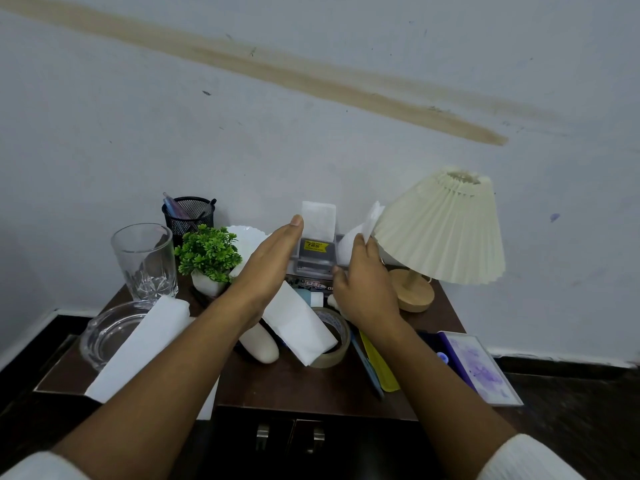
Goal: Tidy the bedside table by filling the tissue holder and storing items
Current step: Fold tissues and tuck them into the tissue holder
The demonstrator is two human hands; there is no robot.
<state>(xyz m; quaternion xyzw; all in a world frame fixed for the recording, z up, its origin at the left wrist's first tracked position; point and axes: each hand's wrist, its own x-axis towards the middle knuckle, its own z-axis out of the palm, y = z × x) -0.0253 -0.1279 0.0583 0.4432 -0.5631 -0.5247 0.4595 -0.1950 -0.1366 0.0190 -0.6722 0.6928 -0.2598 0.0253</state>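
Your left hand [266, 265] is stretched flat with fingers straight, gripping nothing, just beside the clear tissue holder [316, 259] at the back of the table [294, 382]. Your right hand [363, 282] pinches a white tissue [360, 233] next to the holder, near the lamp [446, 230].

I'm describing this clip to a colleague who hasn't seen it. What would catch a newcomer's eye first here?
Probably the two bare hands meeting over the crowded bedside table: the left hand held flat and open beside the clear tissue holder, the right hand pinching a white tissue next to it. Next, the pleated cream lamp tilting at the right, and the long brown streak across the pale wall above.
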